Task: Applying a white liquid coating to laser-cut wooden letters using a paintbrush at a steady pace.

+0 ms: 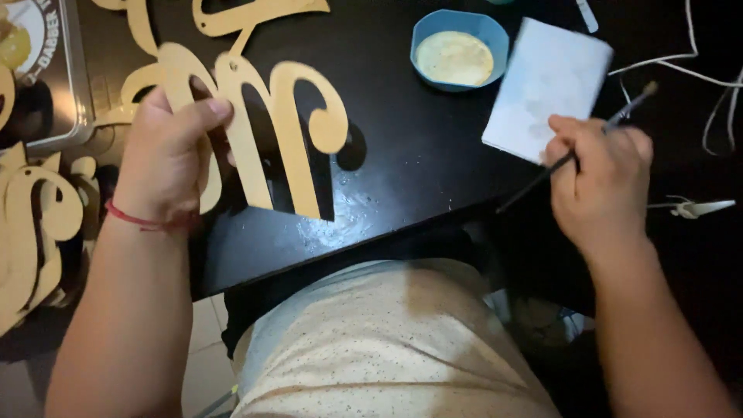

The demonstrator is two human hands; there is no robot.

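Clearly curly gold cutout [263,124], thin paintbrush [576,151]

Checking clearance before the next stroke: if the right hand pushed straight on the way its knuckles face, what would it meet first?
Probably the pale blue folded cloth: the right hand, gripping a thin brush, sits just short of its near edge. Depth is unclear from this one view, so it might pass above.

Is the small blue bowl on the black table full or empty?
Partly full: the blue bowl holds a pale yellowish liquid, probably paint, that covers its bottom, with the inner wall still showing above it.
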